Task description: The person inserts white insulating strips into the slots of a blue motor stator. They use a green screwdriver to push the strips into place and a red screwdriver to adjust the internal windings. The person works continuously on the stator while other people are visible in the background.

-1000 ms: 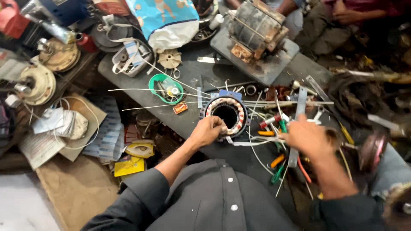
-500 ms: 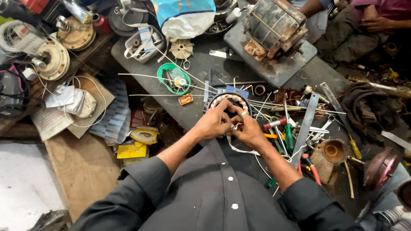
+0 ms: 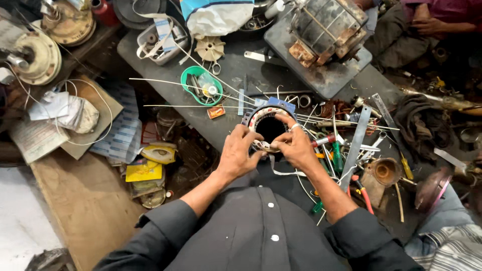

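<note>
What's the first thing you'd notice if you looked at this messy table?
Two hands meet in the middle: the left hand and right hand both grip a round motor ring with a dark hole. Behind it, a big rusty motor sits on a grey plate at the far edge. A green bowl stands out to the left.

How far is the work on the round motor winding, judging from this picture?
Done: the ring-shaped stator already carries wound coils with pale insulation around its bore. In hand: the left hand and the right hand both press at its near edge, where a white strip hangs loose. Left: that strip is not tucked in; how much more remains cannot be told.
</note>
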